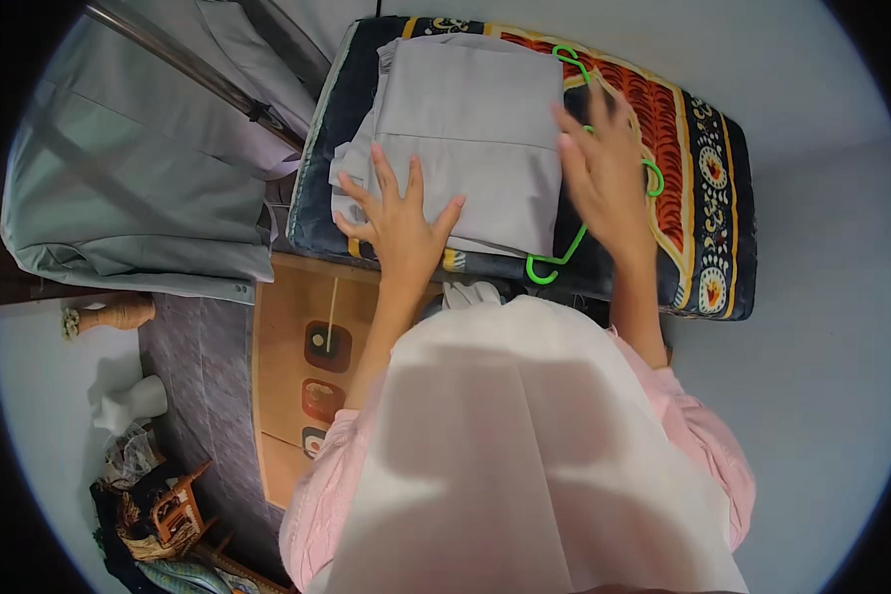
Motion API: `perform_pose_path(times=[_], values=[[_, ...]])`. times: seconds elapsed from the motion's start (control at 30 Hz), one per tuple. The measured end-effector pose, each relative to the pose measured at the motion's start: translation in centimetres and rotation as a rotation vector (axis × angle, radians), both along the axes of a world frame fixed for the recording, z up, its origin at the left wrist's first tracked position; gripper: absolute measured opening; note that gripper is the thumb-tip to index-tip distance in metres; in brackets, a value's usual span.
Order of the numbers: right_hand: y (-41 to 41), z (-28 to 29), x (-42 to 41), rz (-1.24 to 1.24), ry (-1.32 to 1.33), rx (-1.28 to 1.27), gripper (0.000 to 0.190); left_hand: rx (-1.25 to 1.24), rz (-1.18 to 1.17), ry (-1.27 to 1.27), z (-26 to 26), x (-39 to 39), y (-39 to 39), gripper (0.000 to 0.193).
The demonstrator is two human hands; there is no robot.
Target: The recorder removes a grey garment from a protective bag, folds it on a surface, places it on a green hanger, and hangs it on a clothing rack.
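Note:
A folded light grey garment [469, 104] lies on a dark padded surface covered with patterned cloth [714, 223]. My left hand [401, 211] rests on the garment's lower left part, fingers spread. Just off its right edge is my right hand [601, 185], blurred, with fingers apart and over the cloth. Near that hand is a bright green hanger [575, 245], whose hook end shows below the garment's lower right corner. Further green hanger parts [653, 178] show beside my right wrist and at the garment's upper right corner. My right hand partly hides them.
Grey garments [141, 178] hang on the left from a metal rail [193, 70]. A tan mat [289, 371] with square designs lies on the grey floor. At the far left are a woven vase [122, 315], a white bust form [137, 405] and a small wooden chair [178, 512].

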State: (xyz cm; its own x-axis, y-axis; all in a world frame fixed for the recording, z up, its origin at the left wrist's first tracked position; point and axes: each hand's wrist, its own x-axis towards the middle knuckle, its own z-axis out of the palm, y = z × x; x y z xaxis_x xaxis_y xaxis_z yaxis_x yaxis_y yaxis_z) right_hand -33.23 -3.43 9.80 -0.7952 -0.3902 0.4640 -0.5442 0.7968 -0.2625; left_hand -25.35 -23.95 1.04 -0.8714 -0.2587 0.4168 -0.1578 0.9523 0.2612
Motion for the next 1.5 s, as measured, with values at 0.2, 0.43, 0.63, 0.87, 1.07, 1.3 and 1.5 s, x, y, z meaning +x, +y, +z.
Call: perform_pose_path(times=[0.2,0.43,0.63,0.87,1.07,1.3,1.5], values=[[-6.3,-7.1,-8.3,0.834,0.135,0.46,0.041,0.061,0.025,-0.123,0.1,0.2,0.6,0.067],[-8.2,-8.7,-14.2,0.232,0.014,0.342,0.043,0.097,0.067,-0.119,-0.3,1.4,-0.2,0.067],[-5.1,-8.3,-19.1,-0.044,-0.047,0.51,0.045,0.101,0.022,-0.128,0.2,1.3,-0.1,0.066],[-3.1,-8.7,-13.7,0.575,0.11,0.449,0.041,0.069,0.062,-0.178,-0.8,1.1,-0.8,0.073],[1.4,-7.2,-13.5,0.173,0.057,0.237,0.042,0.046,-0.016,-0.264,1.3,0.4,1.1,0.074],[3.5,-7.6,-13.7,-0.114,-0.036,0.346,0.042,-0.097,-0.19,-0.301,1.4,-0.8,2.4,0.061],[-1.7,-6.8,-5.9,0.771,-0.206,0.48,0.042,-0.041,-0.173,-0.291,1.5,-0.2,1.2,0.056]])
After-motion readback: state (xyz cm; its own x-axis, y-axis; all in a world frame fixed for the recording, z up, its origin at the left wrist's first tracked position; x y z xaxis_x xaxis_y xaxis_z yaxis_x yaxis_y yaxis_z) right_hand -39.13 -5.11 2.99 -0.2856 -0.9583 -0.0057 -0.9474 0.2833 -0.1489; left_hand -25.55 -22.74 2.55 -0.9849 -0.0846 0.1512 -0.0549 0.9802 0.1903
